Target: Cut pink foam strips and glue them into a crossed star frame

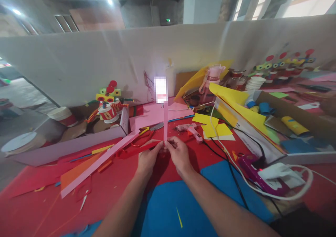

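Over the red-covered table, my left hand (148,158) and my right hand (180,155) meet with thumbs and fingers pinched on the lower end of a narrow pink paper strip (165,123). The strip stands upright from the fingertips. A red paper strip (143,148) runs leftward from beside my left thumb; whether the fingers also hold it I cannot tell. Just beyond my hands lie scissors (156,126) and a pink glue gun (191,129). A longer pink strip (101,162) lies slantwise to the left.
Blue sheets (173,209) lie under my forearms. A purple power strip (250,169) with trailing cables is at right, near a white box (246,139) of coloured paper and tubes. Paper-cup figures (108,113) stand in a left box (78,141). A partition (105,55) rises behind.
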